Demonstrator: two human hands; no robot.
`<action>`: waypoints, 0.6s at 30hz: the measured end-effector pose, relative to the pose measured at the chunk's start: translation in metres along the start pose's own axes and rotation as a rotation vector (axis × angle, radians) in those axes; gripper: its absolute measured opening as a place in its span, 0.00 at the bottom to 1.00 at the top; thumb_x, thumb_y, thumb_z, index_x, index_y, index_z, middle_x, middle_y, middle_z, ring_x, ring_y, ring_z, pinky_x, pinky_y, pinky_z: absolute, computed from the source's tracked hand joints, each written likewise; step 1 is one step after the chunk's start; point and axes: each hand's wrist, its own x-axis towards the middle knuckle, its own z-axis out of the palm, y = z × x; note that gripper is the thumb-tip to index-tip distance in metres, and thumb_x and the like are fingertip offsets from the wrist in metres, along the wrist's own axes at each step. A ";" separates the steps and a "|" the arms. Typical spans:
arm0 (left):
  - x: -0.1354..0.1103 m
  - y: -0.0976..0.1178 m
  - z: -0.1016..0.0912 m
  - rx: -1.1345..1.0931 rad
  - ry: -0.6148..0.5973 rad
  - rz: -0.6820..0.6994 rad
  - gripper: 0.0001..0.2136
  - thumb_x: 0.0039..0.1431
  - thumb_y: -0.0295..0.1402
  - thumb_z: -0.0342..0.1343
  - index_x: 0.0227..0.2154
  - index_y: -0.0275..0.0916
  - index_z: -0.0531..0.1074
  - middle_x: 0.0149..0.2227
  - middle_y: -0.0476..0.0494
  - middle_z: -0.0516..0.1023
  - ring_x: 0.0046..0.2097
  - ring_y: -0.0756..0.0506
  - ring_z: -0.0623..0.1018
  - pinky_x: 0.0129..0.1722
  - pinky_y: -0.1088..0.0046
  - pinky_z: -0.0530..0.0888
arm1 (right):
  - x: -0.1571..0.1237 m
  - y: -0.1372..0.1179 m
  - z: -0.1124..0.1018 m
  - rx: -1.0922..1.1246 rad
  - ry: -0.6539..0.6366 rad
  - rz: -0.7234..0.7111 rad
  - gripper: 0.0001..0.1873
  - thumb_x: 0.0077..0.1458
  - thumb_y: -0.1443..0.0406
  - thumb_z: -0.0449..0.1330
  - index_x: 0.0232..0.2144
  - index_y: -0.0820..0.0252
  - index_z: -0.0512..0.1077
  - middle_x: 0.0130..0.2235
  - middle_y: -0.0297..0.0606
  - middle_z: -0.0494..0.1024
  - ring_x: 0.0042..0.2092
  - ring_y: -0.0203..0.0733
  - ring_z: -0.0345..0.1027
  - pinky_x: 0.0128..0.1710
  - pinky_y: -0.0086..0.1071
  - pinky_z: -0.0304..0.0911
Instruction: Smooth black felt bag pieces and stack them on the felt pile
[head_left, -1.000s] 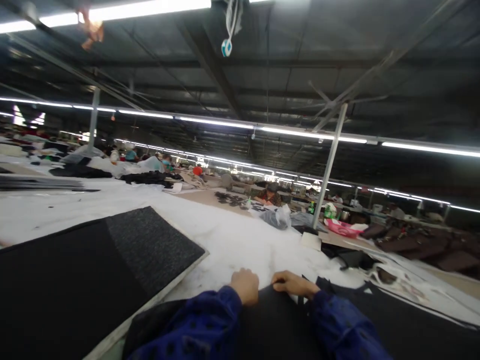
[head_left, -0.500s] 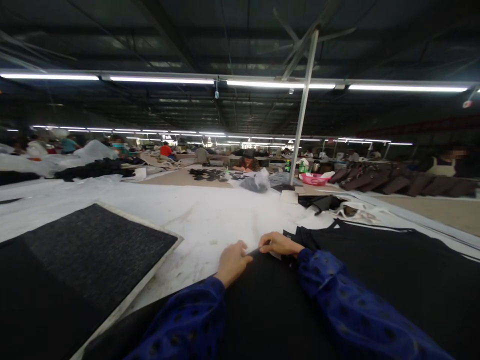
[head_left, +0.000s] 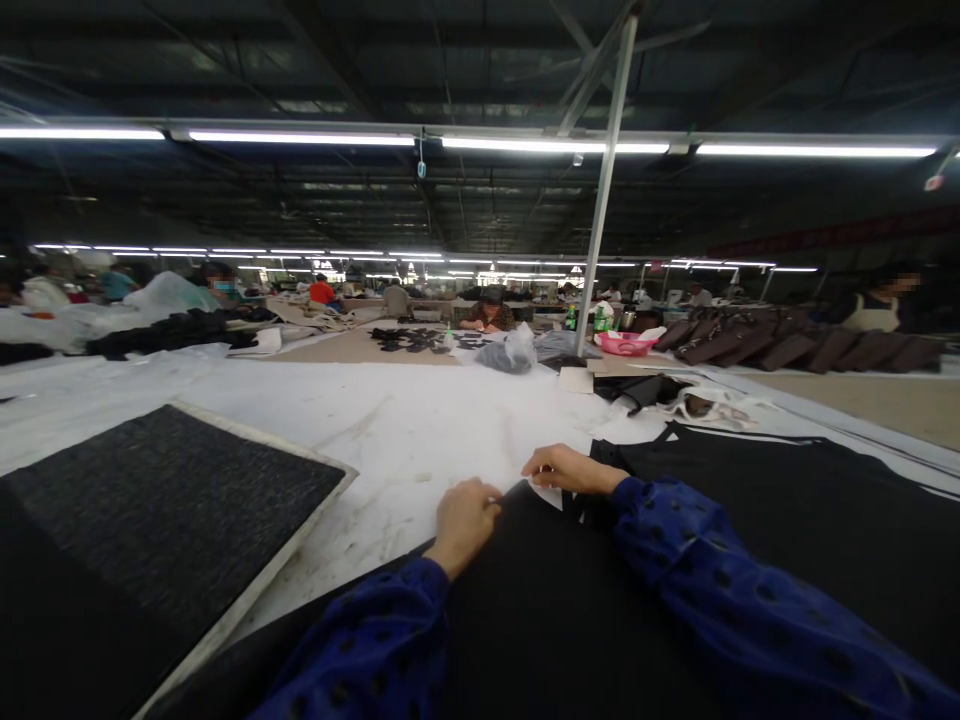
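A broad sheet of black fabric (head_left: 540, 600) spreads in front of me, its far edge rising to a corner between my hands. My left hand (head_left: 466, 520) is closed on that edge, thumb and fingers pinched together. Just right of it, my right hand (head_left: 574, 468) has its fingers curled and pinched at the corner; the fingertips partly hide the grip. Below the right hand shows a small white patch (head_left: 550, 494), either a scrap or bare table. More black fabric (head_left: 795, 520) lies to the right, under and beyond my right sleeve.
On the left lies a dark grey textured panel (head_left: 202, 500) with a pale border. The white table surface (head_left: 405, 420) runs ahead to a metal post (head_left: 600, 200). Farther back are a plastic bag (head_left: 510, 350), a pink basket (head_left: 628, 344), brown pieces (head_left: 795, 340) and several people.
My right hand has shifted slightly up and right, widening the space between the hands. My left hand stays near the fabric edge. The view has tilted down a little.
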 end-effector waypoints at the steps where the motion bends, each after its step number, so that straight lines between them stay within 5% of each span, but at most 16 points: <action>1: 0.000 0.001 -0.001 0.008 -0.004 -0.001 0.10 0.55 0.32 0.54 0.39 0.46 0.76 0.39 0.48 0.75 0.42 0.46 0.73 0.40 0.73 0.67 | -0.001 -0.003 0.001 -0.027 0.011 -0.025 0.13 0.51 0.69 0.55 0.39 0.63 0.75 0.33 0.39 0.76 0.32 0.36 0.69 0.36 0.29 0.63; 9: 0.001 0.001 -0.001 0.022 -0.010 -0.014 0.10 0.56 0.32 0.53 0.39 0.47 0.76 0.39 0.49 0.75 0.42 0.47 0.73 0.39 0.74 0.66 | -0.001 -0.009 0.006 -0.162 0.056 -0.102 0.11 0.52 0.72 0.55 0.37 0.61 0.75 0.37 0.40 0.75 0.38 0.39 0.68 0.42 0.30 0.60; 18: 0.000 0.001 -0.001 0.030 -0.012 -0.003 0.10 0.56 0.33 0.53 0.40 0.47 0.76 0.39 0.49 0.75 0.42 0.47 0.73 0.40 0.74 0.66 | -0.001 -0.009 0.014 -0.273 0.081 -0.144 0.07 0.54 0.71 0.55 0.32 0.62 0.73 0.35 0.38 0.73 0.36 0.38 0.66 0.37 0.28 0.57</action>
